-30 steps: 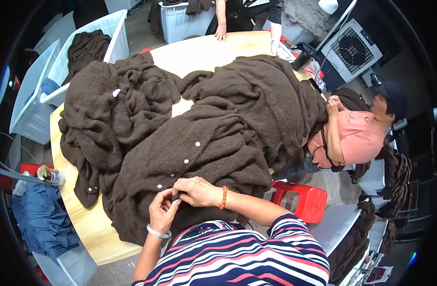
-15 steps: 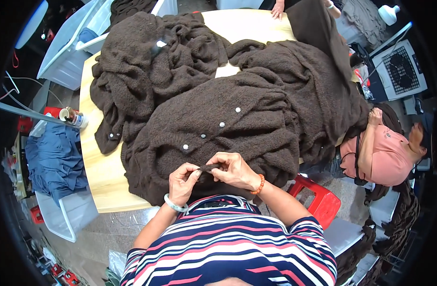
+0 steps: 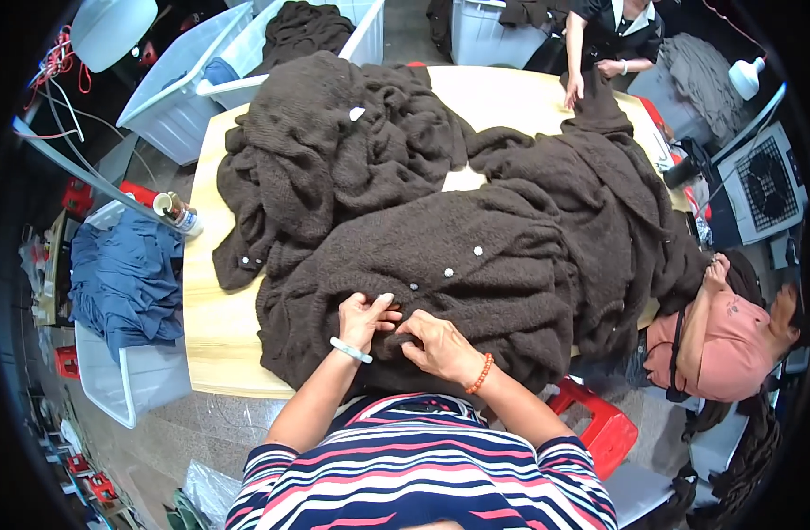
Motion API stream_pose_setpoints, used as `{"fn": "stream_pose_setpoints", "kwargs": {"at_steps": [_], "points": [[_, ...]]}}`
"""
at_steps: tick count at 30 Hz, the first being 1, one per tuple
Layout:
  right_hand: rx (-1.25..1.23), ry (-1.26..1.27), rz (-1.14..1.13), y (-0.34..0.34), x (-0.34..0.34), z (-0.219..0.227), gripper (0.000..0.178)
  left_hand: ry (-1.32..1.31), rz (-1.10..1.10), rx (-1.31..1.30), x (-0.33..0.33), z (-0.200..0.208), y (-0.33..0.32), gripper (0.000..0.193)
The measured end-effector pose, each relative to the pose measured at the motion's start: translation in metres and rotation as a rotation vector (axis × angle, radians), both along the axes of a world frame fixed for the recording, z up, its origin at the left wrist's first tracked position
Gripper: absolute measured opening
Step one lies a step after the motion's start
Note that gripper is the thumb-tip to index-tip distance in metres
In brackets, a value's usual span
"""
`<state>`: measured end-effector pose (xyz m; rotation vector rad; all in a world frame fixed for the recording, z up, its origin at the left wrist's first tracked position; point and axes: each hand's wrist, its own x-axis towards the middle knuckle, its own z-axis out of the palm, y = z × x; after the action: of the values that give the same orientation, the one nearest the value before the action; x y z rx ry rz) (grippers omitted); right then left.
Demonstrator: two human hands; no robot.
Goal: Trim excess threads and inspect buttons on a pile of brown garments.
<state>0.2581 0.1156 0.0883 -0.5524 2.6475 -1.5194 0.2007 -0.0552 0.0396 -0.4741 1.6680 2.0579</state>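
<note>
At a pale wooden table [image 3: 228,349], a worker in a striped shirt [image 3: 423,459] bends over a dark brown knit garment [image 3: 423,234] heaped along the near edge. The right hand [image 3: 436,344] pinches a small fold of the knit between thumb and fingers; the left hand [image 3: 359,325], just beside it, lies against the cloth with thumb and fingers parted, gripping nothing that I can make out. The hands sit close together, apparently so both can attend to one small stretch, while the table seems to carry the fabric's weight.

The garment lies broadside to the worker, its long axis running left to right and slanting away toward the far right. Pale buttons [image 3: 449,273] follow a similar slant from beside the hands. Bunching hides which end is the collar. A second brown pile [image 3: 312,150] rests beyond it to the left, seemingly set aside to leave the near edge for this piece.
</note>
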Motion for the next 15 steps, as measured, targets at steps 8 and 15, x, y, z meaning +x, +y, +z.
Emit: {"fn": "stream_pose_setpoints", "kwargs": {"at_steps": [8, 15], "points": [[0.121, 0.041, -0.039, -0.005, -0.001, 0.005, 0.021, 0.296, -0.205, -0.148, 0.037, 0.017, -0.010, 0.037], [0.042, 0.140, -0.092, -0.016, 0.001, 0.011, 0.025, 0.162, -0.139, -0.005, 0.045, 0.022, -0.018, 0.023]]}}
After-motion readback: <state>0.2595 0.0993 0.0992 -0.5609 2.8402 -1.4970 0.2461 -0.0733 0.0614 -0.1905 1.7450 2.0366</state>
